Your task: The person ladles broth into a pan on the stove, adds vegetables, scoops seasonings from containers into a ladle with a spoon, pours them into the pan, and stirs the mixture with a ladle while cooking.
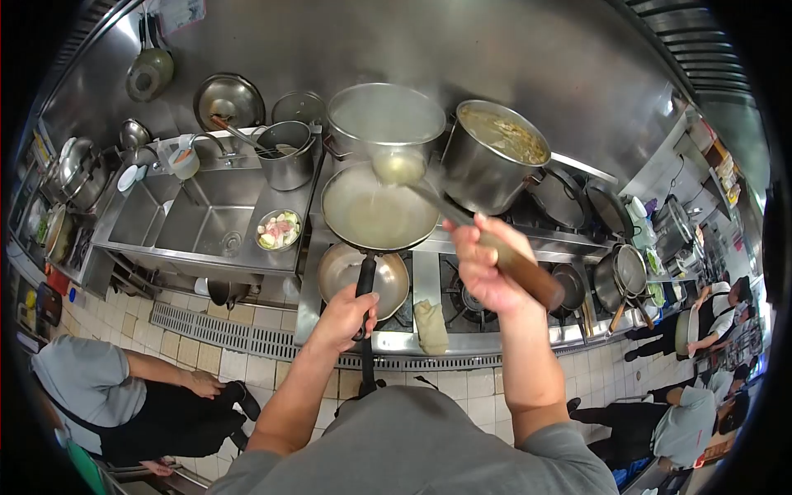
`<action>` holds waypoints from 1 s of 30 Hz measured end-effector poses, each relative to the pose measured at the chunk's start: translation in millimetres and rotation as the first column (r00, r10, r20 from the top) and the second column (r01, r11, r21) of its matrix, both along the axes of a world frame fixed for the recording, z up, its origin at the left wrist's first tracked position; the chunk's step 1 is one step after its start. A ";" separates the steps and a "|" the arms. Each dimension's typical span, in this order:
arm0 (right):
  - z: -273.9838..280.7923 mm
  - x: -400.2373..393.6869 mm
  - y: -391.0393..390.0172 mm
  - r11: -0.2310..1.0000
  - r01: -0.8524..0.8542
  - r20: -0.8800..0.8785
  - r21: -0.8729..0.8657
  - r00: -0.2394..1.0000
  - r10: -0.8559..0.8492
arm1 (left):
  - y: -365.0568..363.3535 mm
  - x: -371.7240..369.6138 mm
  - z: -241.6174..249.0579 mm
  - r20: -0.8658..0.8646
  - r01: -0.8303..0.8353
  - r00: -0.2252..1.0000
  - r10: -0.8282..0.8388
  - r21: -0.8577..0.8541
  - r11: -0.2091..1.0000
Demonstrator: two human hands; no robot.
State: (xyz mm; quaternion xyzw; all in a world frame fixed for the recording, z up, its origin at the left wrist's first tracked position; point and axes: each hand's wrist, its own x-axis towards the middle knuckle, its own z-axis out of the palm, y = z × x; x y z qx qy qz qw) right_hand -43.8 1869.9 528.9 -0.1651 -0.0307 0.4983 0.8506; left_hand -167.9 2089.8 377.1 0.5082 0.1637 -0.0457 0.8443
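My left hand (pixel 346 320) is closed round the black handle of a frying pan (pixel 342 202), which is raised over the stove. A thin layer of cloudy liquid lies in the pan. My right hand (pixel 495 266) grips the wooden handle of a ladle (pixel 525 276). The ladle's bowl, blurred and holding pale yellowish liquid, hangs over the pan's far edge, in front of a large steaming pot (pixel 385 124). To the right stands a tall stockpot (pixel 487 177) with brownish contents floating in broth. Below the raised pan, a second pan (pixel 330 276) rests on the stove.
On the left, a bowl of cut food (pixel 279 231) sits beside the double sink (pixel 216 210), near a saucepan (pixel 286 165). A folded cloth (pixel 431 326) lies at the stove's front. More pans (pixel 620 268) stand right. Co-workers (pixel 91 396) are on both sides.
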 end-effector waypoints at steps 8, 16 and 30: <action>-59.9 -56.6 -21.2 0.827 0.254 0.454 -0.502 0.891 0.002 | 2.2 1.3 -0.7 0.021 0.014 1.000 -0.015 0.018 1.000; -56.1 -58.4 -26.9 0.581 0.580 0.810 -0.571 0.513 0.284 | 10.0 1.0 1.2 0.001 0.052 0.999 -0.052 0.003 0.999; -38.6 213.0 141.3 0.576 0.497 0.750 -0.649 0.542 0.378 | 6.4 -1.1 1.5 0.021 0.044 0.999 -0.043 -0.055 0.997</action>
